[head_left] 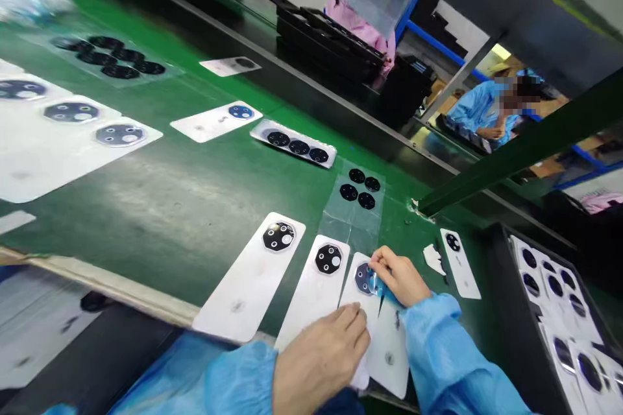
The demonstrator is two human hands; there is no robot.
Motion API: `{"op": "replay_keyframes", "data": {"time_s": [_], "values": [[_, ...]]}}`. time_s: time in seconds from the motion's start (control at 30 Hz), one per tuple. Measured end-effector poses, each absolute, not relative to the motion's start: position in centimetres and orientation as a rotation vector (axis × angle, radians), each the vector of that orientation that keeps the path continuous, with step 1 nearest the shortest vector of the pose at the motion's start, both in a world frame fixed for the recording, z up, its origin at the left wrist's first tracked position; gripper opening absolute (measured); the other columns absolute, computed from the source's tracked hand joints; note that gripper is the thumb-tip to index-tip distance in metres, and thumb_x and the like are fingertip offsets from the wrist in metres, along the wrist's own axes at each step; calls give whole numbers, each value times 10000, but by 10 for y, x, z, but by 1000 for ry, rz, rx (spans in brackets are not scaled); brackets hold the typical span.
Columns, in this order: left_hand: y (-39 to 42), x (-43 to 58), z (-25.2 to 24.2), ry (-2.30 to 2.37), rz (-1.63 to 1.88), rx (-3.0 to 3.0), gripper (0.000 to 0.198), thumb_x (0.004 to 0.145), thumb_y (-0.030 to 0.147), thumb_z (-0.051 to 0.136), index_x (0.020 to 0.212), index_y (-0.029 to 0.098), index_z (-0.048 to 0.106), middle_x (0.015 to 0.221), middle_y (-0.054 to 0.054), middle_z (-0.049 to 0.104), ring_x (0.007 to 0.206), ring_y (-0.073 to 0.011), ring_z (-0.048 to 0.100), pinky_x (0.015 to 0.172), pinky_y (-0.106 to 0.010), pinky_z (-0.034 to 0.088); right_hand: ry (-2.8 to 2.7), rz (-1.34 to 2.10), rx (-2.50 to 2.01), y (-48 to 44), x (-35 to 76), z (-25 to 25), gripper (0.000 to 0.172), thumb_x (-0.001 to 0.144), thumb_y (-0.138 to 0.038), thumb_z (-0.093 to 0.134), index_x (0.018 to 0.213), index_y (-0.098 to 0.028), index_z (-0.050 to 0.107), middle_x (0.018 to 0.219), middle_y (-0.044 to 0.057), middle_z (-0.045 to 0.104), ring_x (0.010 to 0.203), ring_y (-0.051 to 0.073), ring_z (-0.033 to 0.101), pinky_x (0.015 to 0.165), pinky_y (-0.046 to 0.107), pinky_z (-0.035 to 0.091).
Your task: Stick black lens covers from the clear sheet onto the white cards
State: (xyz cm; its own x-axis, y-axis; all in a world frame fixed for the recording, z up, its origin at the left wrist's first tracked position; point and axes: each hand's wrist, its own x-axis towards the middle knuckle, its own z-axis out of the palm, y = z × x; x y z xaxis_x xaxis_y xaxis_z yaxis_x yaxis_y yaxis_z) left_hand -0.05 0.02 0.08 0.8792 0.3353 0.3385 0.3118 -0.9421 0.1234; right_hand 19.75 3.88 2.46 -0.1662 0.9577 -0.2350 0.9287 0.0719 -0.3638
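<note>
My left hand (321,353) lies palm down, fingers stretched out, over the lower part of white phone back panels. My right hand (402,277) pinches a piece of blue film (377,283) at the dark camera disc of one white phone back panel (354,290). The fingers partly cover that disc. Left of it lie another phone back panel (311,298) and a larger-looking one (256,285), each with a black camera disc. A further panel (389,347) lies under my right wrist, its upper end hidden by the hand.
Behind my hands, a see-through sheet (341,224) carries black discs; a small tray (293,142) holds three more. Several panels (19,165) lie at the left. A black bin (501,272) of panels stands right. A green post (487,159) slants overhead. Co-workers (487,110) sit beyond.
</note>
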Motion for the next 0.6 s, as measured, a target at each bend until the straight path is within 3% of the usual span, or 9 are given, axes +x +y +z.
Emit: {"op": "replay_keyframes", "data": {"time_s": [0.6], "values": [[1, -3, 8, 572, 457, 2953, 227, 849, 34, 423, 1032, 70, 553, 1091, -126, 616, 1015, -215, 577, 862, -302, 474, -2588, 397, -2100, 40, 185, 39, 93, 903, -175, 395, 871, -183, 482, 672, 27, 638, 596, 199, 636, 534, 254, 309]]}}
